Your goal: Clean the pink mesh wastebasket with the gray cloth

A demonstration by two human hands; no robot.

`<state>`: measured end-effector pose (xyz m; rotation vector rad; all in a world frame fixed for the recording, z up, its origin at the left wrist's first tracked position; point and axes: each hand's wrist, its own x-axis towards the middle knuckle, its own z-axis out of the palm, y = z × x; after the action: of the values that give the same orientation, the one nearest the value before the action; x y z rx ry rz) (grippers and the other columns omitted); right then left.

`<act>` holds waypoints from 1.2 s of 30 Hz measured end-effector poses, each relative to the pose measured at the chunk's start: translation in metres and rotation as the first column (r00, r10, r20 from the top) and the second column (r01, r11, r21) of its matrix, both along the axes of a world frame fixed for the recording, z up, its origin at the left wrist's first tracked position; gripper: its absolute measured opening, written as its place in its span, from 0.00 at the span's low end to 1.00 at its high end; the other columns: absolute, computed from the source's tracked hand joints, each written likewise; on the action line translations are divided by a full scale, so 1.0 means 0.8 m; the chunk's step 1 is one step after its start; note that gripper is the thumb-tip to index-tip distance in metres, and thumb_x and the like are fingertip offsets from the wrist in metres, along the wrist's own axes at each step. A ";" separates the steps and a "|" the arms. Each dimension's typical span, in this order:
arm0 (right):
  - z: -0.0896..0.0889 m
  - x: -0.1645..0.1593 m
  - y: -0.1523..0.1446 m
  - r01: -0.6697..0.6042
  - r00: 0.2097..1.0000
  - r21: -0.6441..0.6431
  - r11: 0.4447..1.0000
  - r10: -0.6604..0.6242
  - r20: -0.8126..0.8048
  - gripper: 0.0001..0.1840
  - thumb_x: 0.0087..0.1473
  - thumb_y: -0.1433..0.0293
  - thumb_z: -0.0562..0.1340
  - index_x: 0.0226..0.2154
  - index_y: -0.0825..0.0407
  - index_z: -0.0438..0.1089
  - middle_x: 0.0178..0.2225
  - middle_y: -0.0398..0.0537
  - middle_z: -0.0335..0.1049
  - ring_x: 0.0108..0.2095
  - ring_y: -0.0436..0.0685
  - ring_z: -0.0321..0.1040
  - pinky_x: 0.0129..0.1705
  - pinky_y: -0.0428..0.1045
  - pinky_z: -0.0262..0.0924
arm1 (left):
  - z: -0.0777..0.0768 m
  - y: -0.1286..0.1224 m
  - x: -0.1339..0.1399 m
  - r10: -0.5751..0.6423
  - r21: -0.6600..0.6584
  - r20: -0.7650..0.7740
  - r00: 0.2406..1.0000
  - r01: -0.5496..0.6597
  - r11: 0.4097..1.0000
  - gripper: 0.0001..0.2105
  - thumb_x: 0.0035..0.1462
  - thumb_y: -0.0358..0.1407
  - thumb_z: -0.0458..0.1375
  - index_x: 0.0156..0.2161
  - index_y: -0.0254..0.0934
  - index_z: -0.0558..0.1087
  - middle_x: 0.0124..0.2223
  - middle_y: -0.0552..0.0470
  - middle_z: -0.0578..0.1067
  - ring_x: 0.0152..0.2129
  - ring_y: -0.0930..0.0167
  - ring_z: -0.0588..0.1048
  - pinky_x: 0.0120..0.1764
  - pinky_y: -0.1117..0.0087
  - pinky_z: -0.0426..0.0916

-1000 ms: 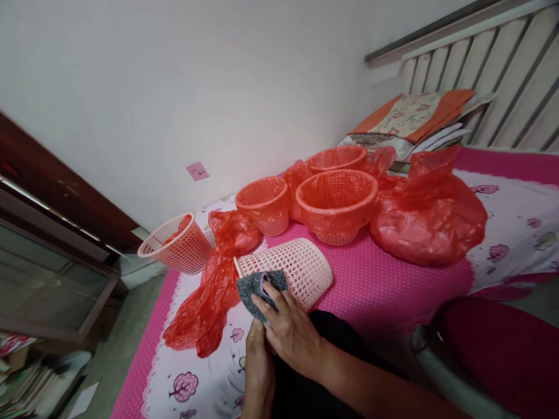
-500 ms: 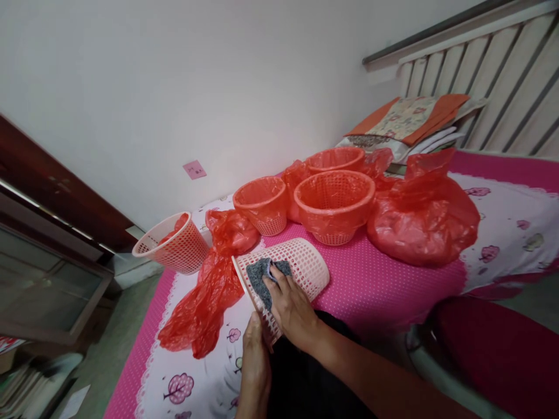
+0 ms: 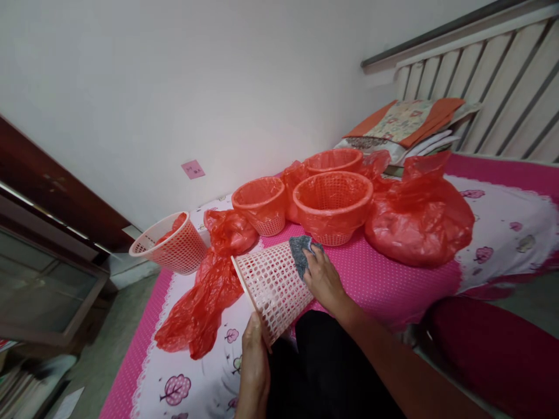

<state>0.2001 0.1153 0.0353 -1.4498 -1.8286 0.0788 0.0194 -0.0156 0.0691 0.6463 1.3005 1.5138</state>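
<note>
A pale pink perforated plastic basket [image 3: 273, 285] lies tipped on its side, its wide rim facing left. My left hand [image 3: 254, 364] grips that rim at the lower edge, thumb on the outside. In my right hand [image 3: 325, 279] is a grey cloth [image 3: 300, 253], pressed by the fingers against the basket's side near its base. Left of the basket, a crumpled red plastic bag [image 3: 203, 314] is spread over the tablecloth [image 3: 209, 384].
Another pink basket [image 3: 177, 247] leans at the left. Red-lined baskets [image 3: 259, 203] stand along the wall, a large one [image 3: 334, 203] among them. A bulging red bag [image 3: 419, 218], folded fabrics [image 3: 406, 125] and a dark red stool [image 3: 489, 349] are at the right.
My right hand has slid the grey cloth rightward along the basket, from near the rim to near the base. My left hand keeps its grip on the rim.
</note>
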 end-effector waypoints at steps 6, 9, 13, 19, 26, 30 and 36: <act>-0.016 0.023 0.010 -0.027 0.988 -0.045 0.999 0.020 -0.154 0.31 0.57 0.76 0.57 0.64 0.57 0.65 0.60 0.65 0.67 0.62 0.69 0.67 0.63 0.65 0.66 | -0.004 -0.001 -0.001 -0.043 0.011 0.027 0.999 0.043 0.999 0.30 0.58 0.60 0.64 0.54 0.38 0.82 0.58 0.40 0.83 0.61 0.53 0.77 0.70 0.46 0.60; -0.020 0.032 0.013 -0.046 0.976 -0.076 0.996 0.028 -0.217 0.32 0.57 0.75 0.58 0.64 0.54 0.64 0.57 0.62 0.68 0.59 0.68 0.69 0.62 0.64 0.66 | -0.009 -0.001 -0.003 -0.035 -0.009 0.034 0.999 0.035 0.999 0.31 0.57 0.61 0.64 0.54 0.39 0.83 0.59 0.41 0.83 0.61 0.52 0.77 0.70 0.46 0.59; -0.030 0.041 0.014 -0.020 0.971 -0.097 0.995 -0.004 -0.241 0.31 0.58 0.74 0.58 0.64 0.54 0.64 0.54 0.61 0.69 0.58 0.68 0.69 0.62 0.64 0.66 | -0.011 -0.001 -0.004 -0.025 -0.004 0.042 0.999 0.025 1.000 0.32 0.54 0.62 0.66 0.53 0.39 0.83 0.58 0.42 0.83 0.61 0.52 0.77 0.71 0.45 0.59; -0.053 0.047 0.002 0.035 0.969 -0.139 0.990 -0.067 -0.240 0.30 0.58 0.74 0.58 0.63 0.55 0.65 0.52 0.60 0.70 0.55 0.67 0.72 0.60 0.61 0.68 | -0.006 0.001 -0.002 -0.027 0.004 0.051 0.998 0.027 1.000 0.33 0.54 0.62 0.66 0.53 0.37 0.83 0.56 0.39 0.84 0.61 0.51 0.77 0.70 0.44 0.59; -0.062 0.052 -0.008 0.026 0.974 -0.165 0.986 -0.062 -0.217 0.27 0.59 0.74 0.57 0.61 0.58 0.66 0.53 0.63 0.70 0.55 0.68 0.71 0.60 0.62 0.67 | -0.007 0.004 -0.001 -0.020 0.011 0.067 0.998 0.019 1.000 0.33 0.54 0.61 0.66 0.53 0.35 0.83 0.56 0.36 0.84 0.61 0.50 0.77 0.69 0.45 0.61; -0.060 0.053 -0.010 0.026 0.975 -0.179 0.984 -0.065 -0.214 0.28 0.59 0.74 0.58 0.63 0.56 0.65 0.52 0.62 0.70 0.54 0.67 0.72 0.59 0.61 0.67 | -0.007 0.004 -0.002 -0.018 -0.001 0.057 0.998 0.018 1.000 0.35 0.52 0.63 0.67 0.53 0.35 0.83 0.55 0.36 0.84 0.58 0.49 0.79 0.68 0.43 0.62; -0.060 0.050 -0.014 0.024 0.979 -0.182 0.983 -0.060 -0.194 0.27 0.59 0.75 0.59 0.61 0.56 0.65 0.51 0.61 0.70 0.51 0.65 0.72 0.57 0.60 0.69 | -0.001 0.005 -0.002 -0.018 -0.002 0.040 0.999 0.018 1.000 0.36 0.51 0.63 0.67 0.54 0.34 0.82 0.54 0.35 0.85 0.56 0.48 0.80 0.65 0.43 0.66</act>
<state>0.2402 0.1045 -0.0124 -1.5436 -1.6612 0.3622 0.0175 -0.0114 0.0684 0.6216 1.2621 1.5032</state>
